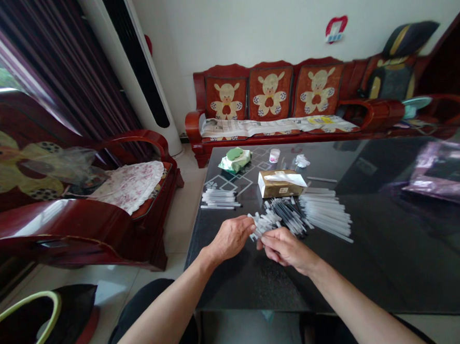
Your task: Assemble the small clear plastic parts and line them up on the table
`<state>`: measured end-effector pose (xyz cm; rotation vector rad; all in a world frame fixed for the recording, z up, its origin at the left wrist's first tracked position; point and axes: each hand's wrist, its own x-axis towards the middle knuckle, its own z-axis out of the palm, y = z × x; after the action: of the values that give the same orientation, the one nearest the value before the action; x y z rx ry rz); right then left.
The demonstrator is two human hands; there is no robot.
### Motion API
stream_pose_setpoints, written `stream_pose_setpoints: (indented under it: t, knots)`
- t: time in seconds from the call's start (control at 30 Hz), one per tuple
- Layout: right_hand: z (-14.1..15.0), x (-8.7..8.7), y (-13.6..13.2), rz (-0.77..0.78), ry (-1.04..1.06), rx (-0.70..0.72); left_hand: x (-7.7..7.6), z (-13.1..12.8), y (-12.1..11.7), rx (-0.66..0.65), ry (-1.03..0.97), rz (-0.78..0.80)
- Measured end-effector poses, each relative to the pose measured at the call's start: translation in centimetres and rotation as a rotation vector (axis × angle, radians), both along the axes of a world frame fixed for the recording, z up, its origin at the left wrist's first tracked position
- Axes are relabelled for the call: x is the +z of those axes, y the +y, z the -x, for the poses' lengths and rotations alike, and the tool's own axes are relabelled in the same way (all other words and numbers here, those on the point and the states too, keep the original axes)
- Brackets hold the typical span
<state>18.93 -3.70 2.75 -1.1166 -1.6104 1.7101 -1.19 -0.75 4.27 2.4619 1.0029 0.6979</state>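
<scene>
My left hand (234, 236) is at the left edge of a heap of small whitish translucent pieces (266, 221), its fingers drawn together. Whatever lies between those fingertips is too small to make out. Close by on the right, my right hand (283, 249) is closed in a pinch just in front of the same heap; its fingertips hide what they hold. Thin dark-and-clear sticks, like pen refills (289, 215), lie in a pile beyond my right hand. Frosted white tubes (326, 213) fan out to their right. A stack of white sticks with dark ends (219, 199) rests at the table's left side.
On the dark glossy table (376, 272) stand a tissue box (281, 184), a green wipes pack (235, 161), a small white tub (275, 156) and a crumpled tissue (302, 161). A purple plastic package (448, 174) lies right. Wooden seats (140, 239) border the left and back.
</scene>
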Motion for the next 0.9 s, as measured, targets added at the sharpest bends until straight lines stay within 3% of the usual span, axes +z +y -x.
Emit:
stream_pose_setpoints:
  t: [0.13,0.23,0.33,0.43,0.57,0.8,0.9]
  knots:
    - [0.2,-0.1,-0.1,-0.547,-0.415,-0.088,-0.8,-0.5,0.1,0.090,0.072,-0.033]
    - [0.2,-0.3,-0.2,-0.842,-0.712,-0.133,-1.2,-0.9,0.2,0.150,0.105,-0.017]
    - [0.2,-0.2,-0.4,-0.981,-0.854,-0.104,-1.4,-1.0,0.5,0.175,0.115,0.010]
    - [0.3,-0.1,-0.5,-1.004,-0.903,-0.094,-1.4,-0.9,0.8,0.171,0.121,0.043]
    - [0.1,-0.3,-0.2,-0.806,-0.728,-0.092,-1.4,-0.3,0.5,0.083,0.066,0.151]
    - [-0.8,-1.0,0.4,0.092,-0.004,0.016,-0.2,-0.1,-0.3,-0.063,-0.108,0.157]
    - [-0.8,-0.7,0.3,0.228,0.093,0.068,-0.1,-0.1,-0.2,-0.095,-0.087,0.109]
